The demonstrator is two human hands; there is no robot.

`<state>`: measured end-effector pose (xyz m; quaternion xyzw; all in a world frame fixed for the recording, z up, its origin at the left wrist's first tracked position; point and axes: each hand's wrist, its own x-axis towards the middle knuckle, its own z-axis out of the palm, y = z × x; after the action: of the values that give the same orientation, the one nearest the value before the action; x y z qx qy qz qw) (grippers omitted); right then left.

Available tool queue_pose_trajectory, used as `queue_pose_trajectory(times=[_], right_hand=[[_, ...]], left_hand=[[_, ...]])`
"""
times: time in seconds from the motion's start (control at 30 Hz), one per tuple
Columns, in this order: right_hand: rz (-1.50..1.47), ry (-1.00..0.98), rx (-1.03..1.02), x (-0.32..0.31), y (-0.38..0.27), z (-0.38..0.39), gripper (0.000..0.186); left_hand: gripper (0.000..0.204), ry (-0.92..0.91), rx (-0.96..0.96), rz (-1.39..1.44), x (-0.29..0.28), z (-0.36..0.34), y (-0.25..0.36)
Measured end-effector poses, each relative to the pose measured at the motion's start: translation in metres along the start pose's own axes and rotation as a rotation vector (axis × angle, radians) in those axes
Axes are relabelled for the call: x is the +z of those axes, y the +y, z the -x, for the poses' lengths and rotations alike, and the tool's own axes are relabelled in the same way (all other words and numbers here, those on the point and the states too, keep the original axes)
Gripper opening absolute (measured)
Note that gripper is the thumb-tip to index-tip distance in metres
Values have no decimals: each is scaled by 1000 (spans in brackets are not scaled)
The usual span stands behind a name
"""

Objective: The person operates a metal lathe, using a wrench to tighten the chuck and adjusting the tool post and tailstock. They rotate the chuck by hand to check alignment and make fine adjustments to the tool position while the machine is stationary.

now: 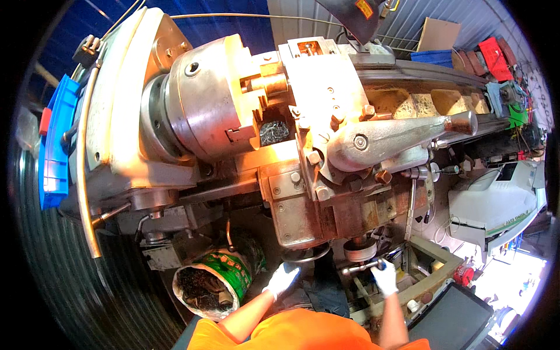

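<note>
My left hand (pixel 282 279), in a white glove, is at the rim of a metal handwheel (pixel 315 255) under the lathe carriage (pixel 300 201); its fingers look curled against the rim. My right hand (pixel 385 277), also gloved in white, is closed around the end of a small crank handle (pixel 359 269) below a round dial (pixel 360 252). Above them, the big three-jaw chuck (pixel 198 99) faces the tool post (pixel 326 87). Between them sits a coppery, brightly lit cylindrical workpiece (pixel 269 84). A thick clamping lever (pixel 402 137) points right from the tool post.
A sack of dark metal chips (pixel 207 289) stands at my lower left. Blue bin (pixel 58 140) hangs at the headstock's far left. A metal-framed stand (pixel 431 262) and a dark flat panel (pixel 452 318) lie at lower right. Shiny chips (pixel 273 133) sit under the workpiece.
</note>
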<state>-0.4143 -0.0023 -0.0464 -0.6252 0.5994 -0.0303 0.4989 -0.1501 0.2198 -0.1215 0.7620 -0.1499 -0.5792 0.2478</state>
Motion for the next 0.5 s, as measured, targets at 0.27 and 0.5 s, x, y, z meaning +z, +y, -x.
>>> queue_pose_trajectory(times=[0.27, 0.5], right_hand=[[-421, -416, 431, 1, -53, 35, 17], [620, -240, -11, 122, 79, -6, 24]], left_hand=[[111, 39, -171, -59, 12, -2, 21], [102, 75, -226, -159, 13, -2, 26]])
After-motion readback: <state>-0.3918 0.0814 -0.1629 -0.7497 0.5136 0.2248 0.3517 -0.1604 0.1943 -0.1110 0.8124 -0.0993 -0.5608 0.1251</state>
